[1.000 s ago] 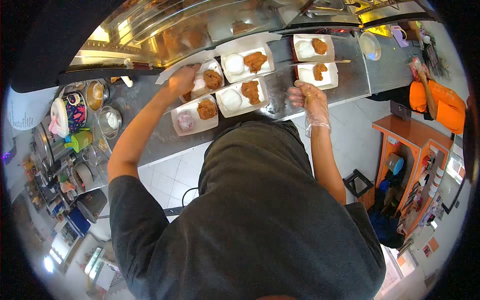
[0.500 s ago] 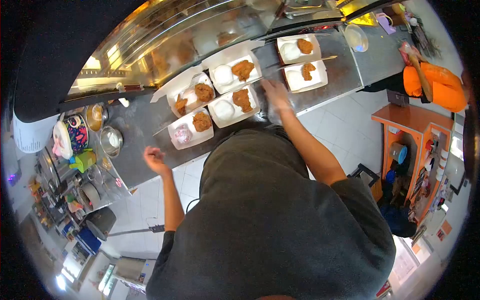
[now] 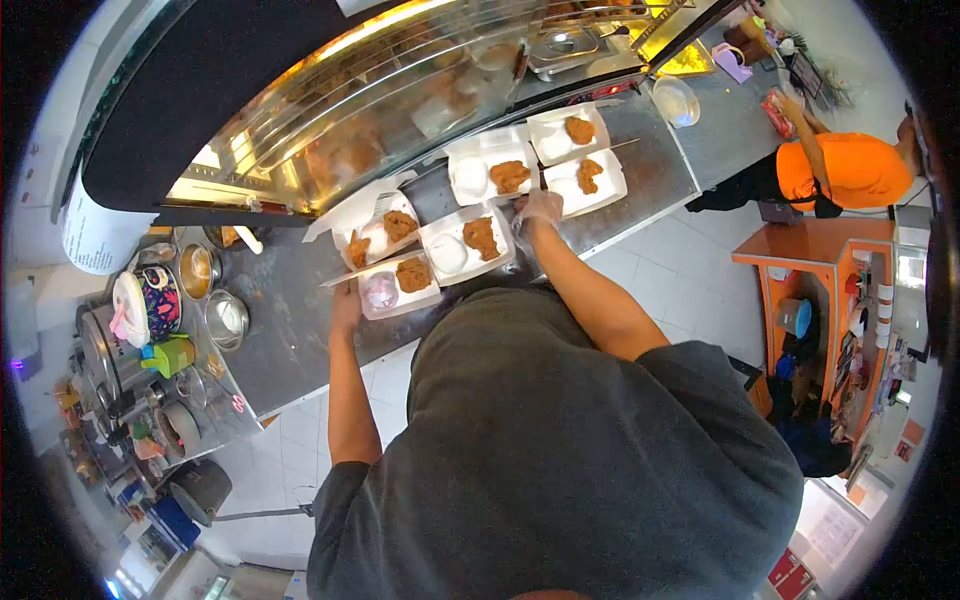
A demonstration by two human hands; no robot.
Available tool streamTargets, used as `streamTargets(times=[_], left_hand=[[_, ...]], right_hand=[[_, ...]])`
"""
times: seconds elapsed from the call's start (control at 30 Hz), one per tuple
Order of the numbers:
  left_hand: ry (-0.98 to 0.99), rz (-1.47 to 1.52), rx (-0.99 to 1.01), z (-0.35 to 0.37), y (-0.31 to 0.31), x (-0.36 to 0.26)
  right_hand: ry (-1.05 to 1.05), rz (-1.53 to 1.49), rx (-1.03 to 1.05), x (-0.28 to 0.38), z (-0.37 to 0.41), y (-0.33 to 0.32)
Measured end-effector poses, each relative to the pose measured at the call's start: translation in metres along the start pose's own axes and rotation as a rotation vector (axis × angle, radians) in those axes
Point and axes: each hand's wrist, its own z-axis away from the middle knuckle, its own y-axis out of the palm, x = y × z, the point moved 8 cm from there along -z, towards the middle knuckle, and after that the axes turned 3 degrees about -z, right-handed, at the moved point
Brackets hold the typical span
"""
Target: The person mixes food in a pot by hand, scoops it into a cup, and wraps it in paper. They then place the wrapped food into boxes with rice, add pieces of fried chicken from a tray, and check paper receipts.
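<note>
Several open white paper food boxes hold a white rice mound and brown fried chicken. My left hand (image 3: pixel 345 303) is closed at the left end of the front-left box (image 3: pixel 405 303), fingers partly hidden by its flap; its rice mound (image 3: pixel 381 291) looks wrapped. My right hand (image 3: pixel 541 208), in a clear plastic glove, has its fingers curled on the right edge of the front-middle box (image 3: pixel 468 271). These two boxes touch side by side. Behind them are a back-left box (image 3: pixel 338 222) and a back-middle box (image 3: pixel 465 152). Two more boxes (image 3: pixel 600 205) lie right of my right hand.
A lit glass display case (image 3: pixel 400 100) stands along the counter's (image 3: pixel 290 345) far side. Metal bowls (image 3: pixel 228 320) and a patterned pot (image 3: pixel 160 300) are at left. A person in an orange top (image 3: pixel 850 172) stands at right near an orange shelf unit (image 3: pixel 790 240).
My left hand has come from over the bare counter to the front-left box. The back-middle box has shifted right against the right-hand pair. The front boxes have also slid slightly right.
</note>
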Motion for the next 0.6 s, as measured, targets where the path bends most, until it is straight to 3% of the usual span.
streamTargets(times=[0.07,0.13,0.2,0.27,0.33,0.37,0.4,0.6], left_hand=[[-0.197,0.011,0.09,0.011,0.012,-0.022],[-0.085,0.008,0.093,0.006,0.03,-0.027],[0.031,0.158,0.084,-0.01,0.057,-0.015],[0.008,0.102,0.187,0.006,0.066,-0.064],[-0.08,0.155,0.187,0.007,0.087,-0.077],[-0.067,0.205,0.216,0.003,0.1,-0.082],[-0.055,0.256,0.245,-0.006,0.116,-0.078],[-0.119,0.344,0.226,-0.019,0.138,-0.11]], right_hand=[[-0.216,0.205,-0.034,0.019,0.016,-0.021],[-0.357,0.32,-0.004,0.035,0.051,-0.048],[-0.595,0.277,-0.029,-0.02,0.027,-0.069],[-0.295,0.203,0.312,-0.043,0.044,-0.072],[0.298,-0.272,0.415,-0.044,0.079,-0.071],[0.367,-0.454,0.418,-0.075,0.042,-0.059],[0.351,-0.508,0.391,-0.061,0.048,-0.06],[0.231,-0.432,0.319,-0.05,0.029,-0.072]])
